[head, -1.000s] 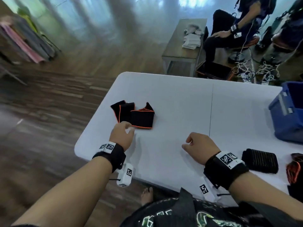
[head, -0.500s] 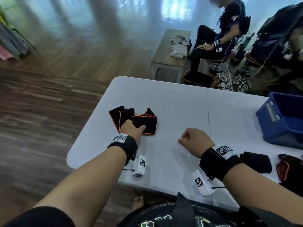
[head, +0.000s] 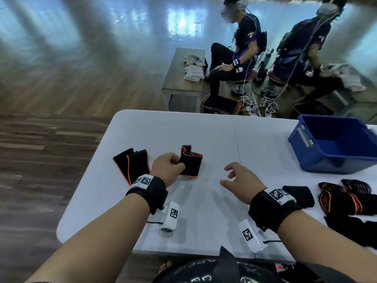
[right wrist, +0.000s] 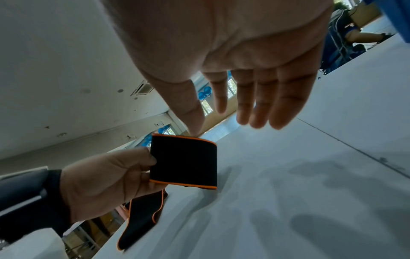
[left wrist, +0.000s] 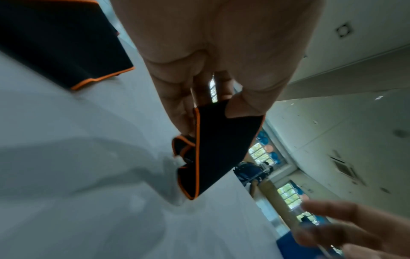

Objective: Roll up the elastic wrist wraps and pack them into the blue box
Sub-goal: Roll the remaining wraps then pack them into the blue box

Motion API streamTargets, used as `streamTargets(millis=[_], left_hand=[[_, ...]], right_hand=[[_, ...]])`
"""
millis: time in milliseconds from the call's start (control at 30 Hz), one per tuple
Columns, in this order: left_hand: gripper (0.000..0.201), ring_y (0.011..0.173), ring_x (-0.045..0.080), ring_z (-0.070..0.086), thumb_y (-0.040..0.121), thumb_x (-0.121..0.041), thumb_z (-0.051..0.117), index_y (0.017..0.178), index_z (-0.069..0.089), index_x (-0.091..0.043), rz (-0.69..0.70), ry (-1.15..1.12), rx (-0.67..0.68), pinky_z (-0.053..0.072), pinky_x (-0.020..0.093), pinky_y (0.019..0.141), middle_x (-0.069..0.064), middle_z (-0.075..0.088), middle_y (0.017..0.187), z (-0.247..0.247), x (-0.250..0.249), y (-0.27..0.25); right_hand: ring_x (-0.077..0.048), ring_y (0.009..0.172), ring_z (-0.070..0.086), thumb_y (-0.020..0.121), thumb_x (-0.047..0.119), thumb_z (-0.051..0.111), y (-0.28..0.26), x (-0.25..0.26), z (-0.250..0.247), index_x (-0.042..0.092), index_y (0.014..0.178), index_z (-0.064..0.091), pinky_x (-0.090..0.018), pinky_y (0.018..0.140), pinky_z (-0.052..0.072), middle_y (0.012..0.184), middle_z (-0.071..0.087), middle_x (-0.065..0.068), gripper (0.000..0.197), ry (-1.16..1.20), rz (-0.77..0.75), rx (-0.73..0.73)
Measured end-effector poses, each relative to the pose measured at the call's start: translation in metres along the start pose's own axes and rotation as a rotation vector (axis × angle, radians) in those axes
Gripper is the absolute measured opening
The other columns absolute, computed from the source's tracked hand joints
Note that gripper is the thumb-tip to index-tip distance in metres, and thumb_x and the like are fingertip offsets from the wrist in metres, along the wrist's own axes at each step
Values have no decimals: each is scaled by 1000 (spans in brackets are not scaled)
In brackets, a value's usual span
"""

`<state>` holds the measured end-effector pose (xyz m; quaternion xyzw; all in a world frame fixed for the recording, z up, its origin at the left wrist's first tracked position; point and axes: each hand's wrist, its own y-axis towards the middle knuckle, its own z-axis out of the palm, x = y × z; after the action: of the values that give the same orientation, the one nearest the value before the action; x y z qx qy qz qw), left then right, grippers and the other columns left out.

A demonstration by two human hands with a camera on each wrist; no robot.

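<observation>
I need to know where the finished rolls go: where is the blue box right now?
In the head view the blue box sits open at the table's far right, beyond the open right hand.

Black wrist wraps (head: 190, 164) edged in orange, a blue box (head: 318, 160), white table (head: 265, 150).

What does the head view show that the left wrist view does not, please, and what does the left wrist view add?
Only the head view shows the whole blue box, the rolled wraps at the right, and two seated people. Only the left wrist view shows the thumb and fingers pinching the wrap edge. Both show the left hand holding it, the open right hand and the table.
</observation>
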<state>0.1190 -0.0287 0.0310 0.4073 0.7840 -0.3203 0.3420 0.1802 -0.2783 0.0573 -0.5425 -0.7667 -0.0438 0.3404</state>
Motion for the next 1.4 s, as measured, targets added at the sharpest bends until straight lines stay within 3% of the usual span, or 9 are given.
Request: streamTargets(millis=[200, 300, 467, 700, 900, 1033, 1167, 1300, 1400], left_hand=[[10, 66, 22, 58, 69, -12, 55, 76, 60, -18, 95, -370, 156, 60, 53, 77, 9, 61, 67, 0, -18, -16], [15, 64, 23, 56, 84, 2, 50, 84, 57, -11, 119, -404, 172, 60, 43, 69, 11, 56, 66, -5, -28, -22], [19, 58, 20, 53, 90, 6, 47, 88, 58, -9, 59, -474, 101, 54, 34, 59, 9, 48, 66, -13, -33, -17], [14, 68, 25, 62, 88, 0, 49, 91, 60, -8, -69, -509, -63, 59, 38, 61, 12, 62, 76, -18, -14, -1], [7, 83, 20, 69, 91, -26, 62, 87, 65, -21, -43, -193, -173, 59, 42, 84, 1, 72, 88, -36, 23, 21], [26, 114, 30, 57, 91, -28, 59, 116, 65, -22, -31, 336, -339, 46, 41, 99, 7, 61, 121, -63, 48, 41], [48, 118, 41, 53, 86, -42, 60, 128, 57, -21, -318, 527, -226, 48, 48, 98, 15, 55, 129, -86, 68, 57], [55, 116, 34, 61, 87, -38, 69, 136, 55, -17, -282, 444, -142, 50, 37, 95, 11, 64, 127, -94, 79, 58], [38, 110, 27, 63, 87, -28, 67, 125, 65, -23, -220, 370, -149, 47, 29, 87, 5, 69, 120, -92, 84, 54]], right_hand=[[-12, 124, 46, 77, 31, 77, 2, 13, 6, 32, 138, 45, -34, 106, 41, 137, 48, 12, 68, 79, -256, -42], [-8, 112, 51, 80, 27, 77, 3, 21, 9, 28, 123, 57, -26, 93, 39, 118, 58, 13, 48, 106, -231, 18], [-12, 87, 66, 78, 32, 76, 6, 12, 22, 21, 87, 69, -39, 86, 53, 87, 71, 5, 16, 153, -221, 112], [-5, 55, 51, 85, 28, 75, 3, 7, 27, 17, 69, 62, -23, 60, 41, 61, 59, 8, 24, 328, -172, 181], [-22, 60, 60, 90, 18, 71, 13, 6, 23, 8, 72, 57, -48, 65, 57, 64, 62, -8, 25, 597, -58, 39], [-15, 56, 56, 90, 18, 70, 16, 11, 23, 11, 76, 61, -33, 61, 47, 60, 63, -1, 18, 618, -38, -32], [-17, 59, 57, 92, 19, 67, 12, 19, 24, 7, 86, 62, -30, 59, 45, 66, 64, -7, 15, 640, -35, -31], [-21, 63, 60, 93, 24, 64, 12, 24, 26, 20, 99, 62, -34, 63, 46, 76, 67, -19, 7, 688, -22, -19], [-18, 64, 59, 96, 20, 62, 10, 32, 25, 21, 98, 67, -31, 63, 47, 73, 63, -11, 6, 674, -67, 11]])
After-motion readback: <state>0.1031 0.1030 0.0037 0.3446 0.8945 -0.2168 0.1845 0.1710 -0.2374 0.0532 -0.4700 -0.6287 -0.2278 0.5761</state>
